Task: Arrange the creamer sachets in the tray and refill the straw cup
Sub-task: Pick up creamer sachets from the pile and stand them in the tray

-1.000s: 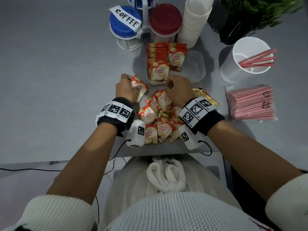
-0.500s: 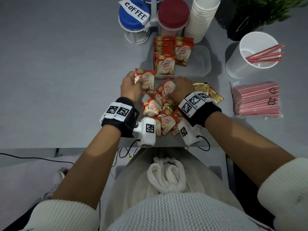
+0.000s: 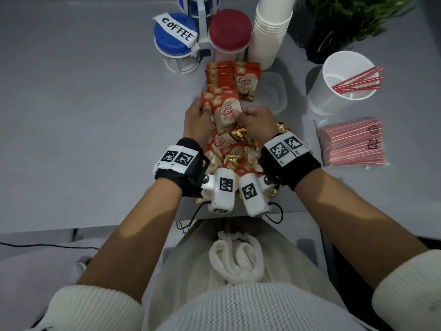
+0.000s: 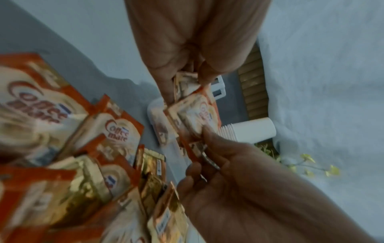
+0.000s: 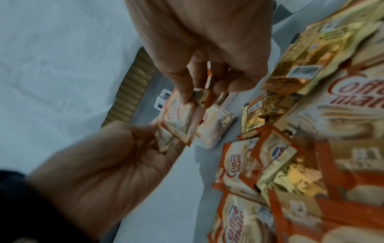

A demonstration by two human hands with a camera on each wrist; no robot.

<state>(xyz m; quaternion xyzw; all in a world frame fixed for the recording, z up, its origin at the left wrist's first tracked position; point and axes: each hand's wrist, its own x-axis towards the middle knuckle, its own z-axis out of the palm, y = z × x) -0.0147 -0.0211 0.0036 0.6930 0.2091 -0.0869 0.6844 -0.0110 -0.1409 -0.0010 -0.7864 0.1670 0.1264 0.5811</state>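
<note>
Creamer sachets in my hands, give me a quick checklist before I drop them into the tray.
1. Grip on the held sachets: left hand and right hand both pinch them. Ok.
2. Held sachets squared into one neat stack: edges look fanned. Not ok.
3. Room in the tray: left side holds standing sachets, right side looks free. Ok.
4. Path to the tray: it sits just beyond the hands, nothing between. Ok.
5. Loose pile finished: many sachets remain on the table. Not ok.
6. Straw cup refilled: only a few straws inside, straw packet looks unopened. Not ok.
</note>
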